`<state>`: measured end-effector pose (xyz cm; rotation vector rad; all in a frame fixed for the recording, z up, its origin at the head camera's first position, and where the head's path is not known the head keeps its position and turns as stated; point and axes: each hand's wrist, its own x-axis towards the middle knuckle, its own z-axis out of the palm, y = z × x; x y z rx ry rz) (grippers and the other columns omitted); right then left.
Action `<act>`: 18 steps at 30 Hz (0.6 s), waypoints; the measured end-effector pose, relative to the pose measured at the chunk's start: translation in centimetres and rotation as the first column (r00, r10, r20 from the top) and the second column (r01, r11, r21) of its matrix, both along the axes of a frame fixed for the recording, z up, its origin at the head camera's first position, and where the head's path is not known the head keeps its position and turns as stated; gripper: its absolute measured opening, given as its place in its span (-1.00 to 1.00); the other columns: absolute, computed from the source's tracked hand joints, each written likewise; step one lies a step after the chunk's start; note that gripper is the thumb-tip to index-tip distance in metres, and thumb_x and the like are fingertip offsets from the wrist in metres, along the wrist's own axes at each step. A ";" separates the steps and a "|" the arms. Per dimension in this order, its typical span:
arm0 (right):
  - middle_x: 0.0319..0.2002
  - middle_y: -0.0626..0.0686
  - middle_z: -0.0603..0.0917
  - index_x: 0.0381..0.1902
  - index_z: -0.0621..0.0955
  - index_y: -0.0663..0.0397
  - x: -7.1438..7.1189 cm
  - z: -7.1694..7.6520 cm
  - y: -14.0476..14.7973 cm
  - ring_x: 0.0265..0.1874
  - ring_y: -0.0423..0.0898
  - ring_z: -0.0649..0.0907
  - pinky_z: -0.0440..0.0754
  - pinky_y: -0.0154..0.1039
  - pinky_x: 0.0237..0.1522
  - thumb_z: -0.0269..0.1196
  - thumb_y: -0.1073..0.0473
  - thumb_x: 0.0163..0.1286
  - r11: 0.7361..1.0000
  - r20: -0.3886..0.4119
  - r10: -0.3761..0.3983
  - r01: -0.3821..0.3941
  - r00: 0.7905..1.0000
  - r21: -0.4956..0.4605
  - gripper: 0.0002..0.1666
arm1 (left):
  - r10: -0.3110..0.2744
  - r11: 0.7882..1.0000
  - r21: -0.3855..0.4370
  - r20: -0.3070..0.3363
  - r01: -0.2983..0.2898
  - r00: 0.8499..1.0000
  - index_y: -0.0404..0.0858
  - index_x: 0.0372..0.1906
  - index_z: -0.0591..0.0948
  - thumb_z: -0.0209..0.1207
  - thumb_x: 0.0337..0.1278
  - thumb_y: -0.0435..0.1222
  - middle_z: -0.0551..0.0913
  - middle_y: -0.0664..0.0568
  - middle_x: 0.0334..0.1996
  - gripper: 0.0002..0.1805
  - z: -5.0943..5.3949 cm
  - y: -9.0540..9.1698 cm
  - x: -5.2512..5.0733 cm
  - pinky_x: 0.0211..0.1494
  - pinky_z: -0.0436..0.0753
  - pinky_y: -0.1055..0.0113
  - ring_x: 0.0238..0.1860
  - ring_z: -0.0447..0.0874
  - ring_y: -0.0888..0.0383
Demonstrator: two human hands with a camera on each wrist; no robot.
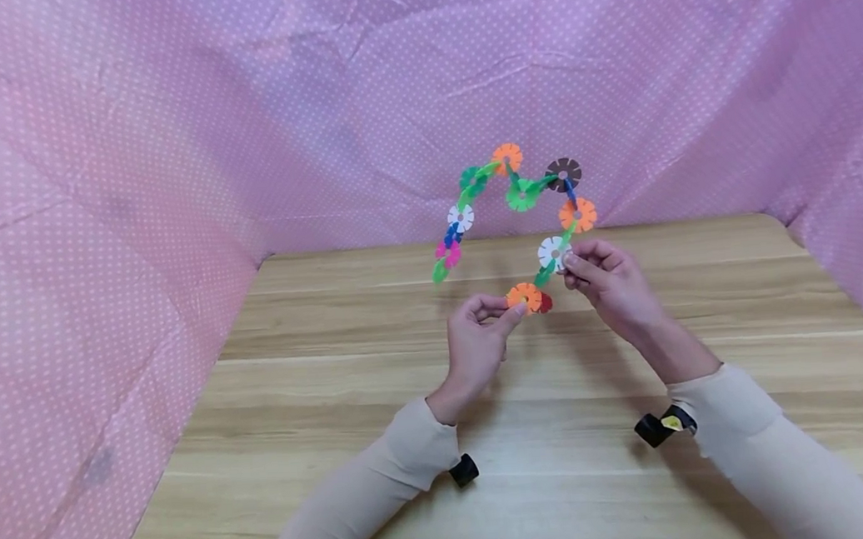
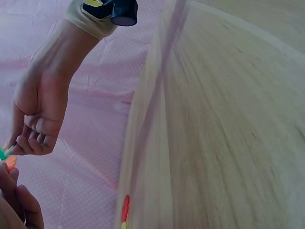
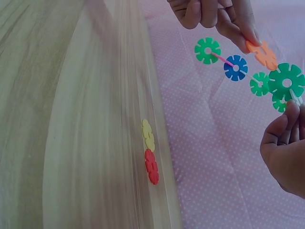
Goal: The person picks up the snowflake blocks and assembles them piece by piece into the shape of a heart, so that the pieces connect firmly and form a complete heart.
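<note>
A chain of interlocking notched plastic discs, with a green disc (image 3: 286,78) among them, hangs in the air over the table's far part. My left hand (image 1: 477,341) pinches an orange disc (image 1: 522,296) between thumb and fingers at the chain's near end. This disc meets the green one at the edge; whether they are slotted together I cannot tell. Just to the right, my right hand (image 1: 617,290) pinches a white disc (image 1: 551,253) of the chain. From there the chain arches up past a brown disc (image 1: 563,174) and down left to a light green disc (image 1: 440,270).
On the wooden table (image 1: 336,410), near its far edge, lie a yellow disc (image 3: 148,135) and a red disc (image 3: 151,167) end to end. Pink dotted cloth (image 1: 388,80) hangs behind the table and along both sides.
</note>
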<state>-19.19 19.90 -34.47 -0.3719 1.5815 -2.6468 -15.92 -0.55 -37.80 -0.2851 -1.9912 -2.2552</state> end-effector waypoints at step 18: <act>-0.40 0.03 0.66 -0.29 0.60 0.18 -0.1 -0.4 -0.9 -0.45 -0.17 0.58 0.61 -0.42 -0.30 0.17 0.43 0.47 0.998 0.015 -0.056 0.056 0.998 -0.002 -0.87 | 0.046 0.972 0.218 0.168 -0.082 0.985 -0.26 -0.36 0.60 0.45 0.09 -0.36 0.77 -0.10 -0.42 -0.80 -0.3 1.6 -0.3 -0.71 0.43 0.45 -0.83 0.32 0.25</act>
